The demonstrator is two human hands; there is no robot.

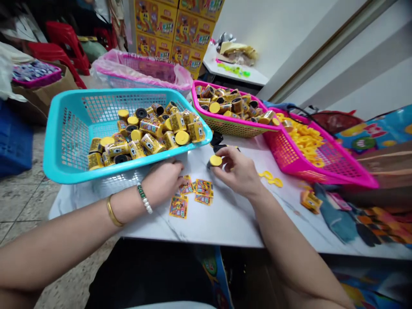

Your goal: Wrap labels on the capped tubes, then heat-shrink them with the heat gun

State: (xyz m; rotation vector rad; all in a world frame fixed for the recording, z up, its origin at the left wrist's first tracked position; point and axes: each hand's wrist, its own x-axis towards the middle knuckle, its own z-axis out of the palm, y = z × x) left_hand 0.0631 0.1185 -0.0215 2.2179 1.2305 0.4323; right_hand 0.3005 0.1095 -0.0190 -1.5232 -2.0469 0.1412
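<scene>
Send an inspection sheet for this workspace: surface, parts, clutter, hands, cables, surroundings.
Surface: white marbled table.
Job's things: printed squares between the hands; filled turquoise basket beyond the left hand.
Clutter: yellow loops right of the right hand; crumpled blue-grey cloth at table's right.
Hands: right fingers hold a yellow-topped piece; left fingers at a printed square, grip unclear.
Cables: none identifiable.
Surroundings: stacked yellow boxes, red plastic seats behind.
</scene>
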